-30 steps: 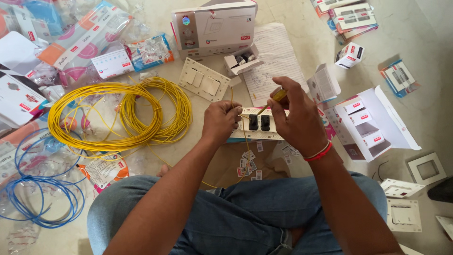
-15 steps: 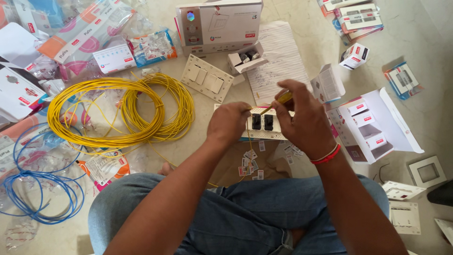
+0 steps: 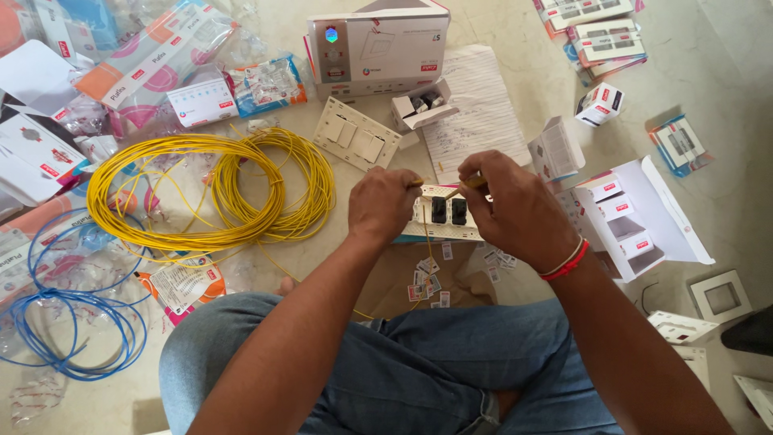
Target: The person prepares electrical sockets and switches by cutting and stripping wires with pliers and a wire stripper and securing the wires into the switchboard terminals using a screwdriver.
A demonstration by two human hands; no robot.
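Hands meet over a white switch plate [image 3: 444, 216] that lies on the floor just ahead of the person's crossed legs, at 12 o'clock from the lap. The left hand [image 3: 385, 203] is pinched shut on a thin yellow wire [image 3: 427, 234] that runs down across the plate; the right hand [image 3: 515, 208] is closed around a small screwdriver [image 3: 467, 185] with a yellow handle, its tip aimed at the plate's top edge. The plate looks like stiff, light plastic with two black switches set in it; it should slide easily on the smooth floor, so a hold on its long edges seems safest. The wire appears springy and thin, best gripped close to its bare end. At 9 o'clock lie coils of yellow wire [image 3: 213, 197], and at 8 o'clock a blue coil [image 3: 72, 322]. A second switch board [image 3: 356, 133] sits at 11 o'clock. Compared with a second ago, both hands have drawn closer together and the screwdriver has dropped lower toward the plate.
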